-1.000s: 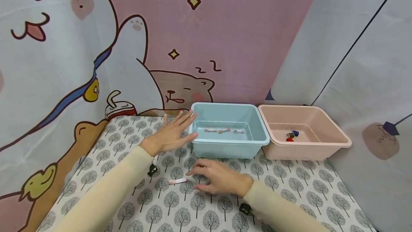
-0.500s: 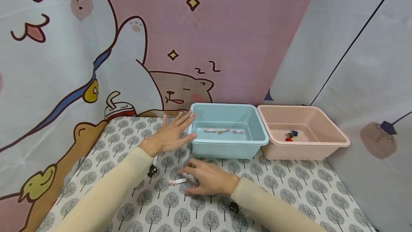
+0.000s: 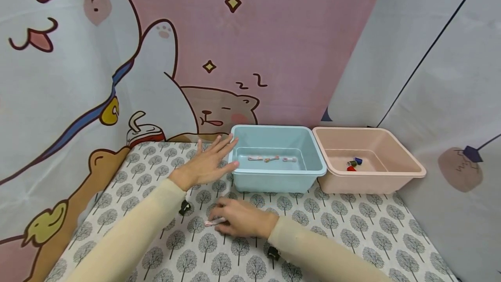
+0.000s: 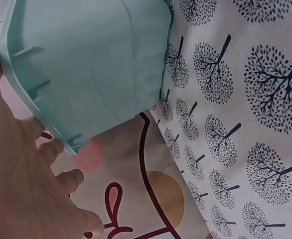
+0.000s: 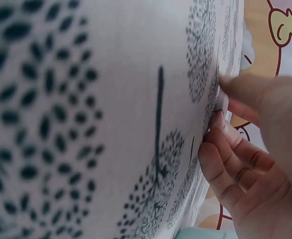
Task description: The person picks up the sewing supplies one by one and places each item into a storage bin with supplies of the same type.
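A small pink-and-white strip (image 3: 214, 222) lies at the cloth, its left end showing past my right hand (image 3: 244, 217). In the right wrist view, thumb and fingers pinch this strip (image 5: 229, 130) close to the cloth. My left hand (image 3: 203, 169) is held with fingers spread at the left rim of the light blue bin (image 3: 279, 172). Seen from the left wrist, that hand (image 4: 24, 169) has fingertips along the bin's rim. Several similar small strips would be too blurred to name by kind; three, including a pale strip (image 3: 289, 159), lie inside the blue bin.
A pink bin (image 3: 375, 174) stands against the blue one on the right, with small spool-like items (image 3: 352, 164) in blue, green and red inside. Tree-patterned cloth (image 3: 188, 260) covers the table. A cartoon-printed curtain (image 3: 293, 55) hangs behind.
My right hand has moved left and its fingers have closed on the strip, which is slightly tilted now. The left hand stays at the blue bin's rim.
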Motion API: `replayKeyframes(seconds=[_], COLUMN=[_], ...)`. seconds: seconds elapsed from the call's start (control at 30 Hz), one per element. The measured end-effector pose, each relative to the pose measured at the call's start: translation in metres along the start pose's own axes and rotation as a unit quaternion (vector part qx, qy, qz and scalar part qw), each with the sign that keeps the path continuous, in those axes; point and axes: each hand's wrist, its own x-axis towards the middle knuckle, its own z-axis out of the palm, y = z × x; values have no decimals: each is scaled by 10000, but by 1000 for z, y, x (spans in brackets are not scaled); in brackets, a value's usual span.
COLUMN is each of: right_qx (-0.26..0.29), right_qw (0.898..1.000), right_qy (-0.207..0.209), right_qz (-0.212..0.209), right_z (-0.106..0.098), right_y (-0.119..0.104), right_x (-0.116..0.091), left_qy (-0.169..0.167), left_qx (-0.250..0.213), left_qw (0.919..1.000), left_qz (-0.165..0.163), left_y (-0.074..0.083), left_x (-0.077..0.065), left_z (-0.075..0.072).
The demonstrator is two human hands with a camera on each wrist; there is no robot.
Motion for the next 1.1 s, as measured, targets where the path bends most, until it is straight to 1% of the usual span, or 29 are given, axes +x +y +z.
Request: replayKeyframes(seconds=[0.1, 0.23, 0.5, 0.77, 1.1], right_qx=[122, 153, 223, 332, 304], right_qw=[9998, 9995, 9993, 9991, 9987], right_qy=[84, 117, 107, 21, 148], right_qz=[-153, -239, -279, -271, -384], right_z=[-1, 0, 0, -2, -15], right_y=[-1, -1, -1, -4, -10], right_x=[0, 0, -1, -8, -19], left_qy=[1, -7, -17, -31, -48], left_qx=[-5, -7, -5, 44, 53], left_qw=[10000, 10000, 10000, 10000, 10000], left_qz=[-9, -3, -8, -8, -13], left_y=[1, 0, 2, 1, 1], left_x=[0, 0, -1, -1, 0], left_z=[0, 0, -1, 0, 0])
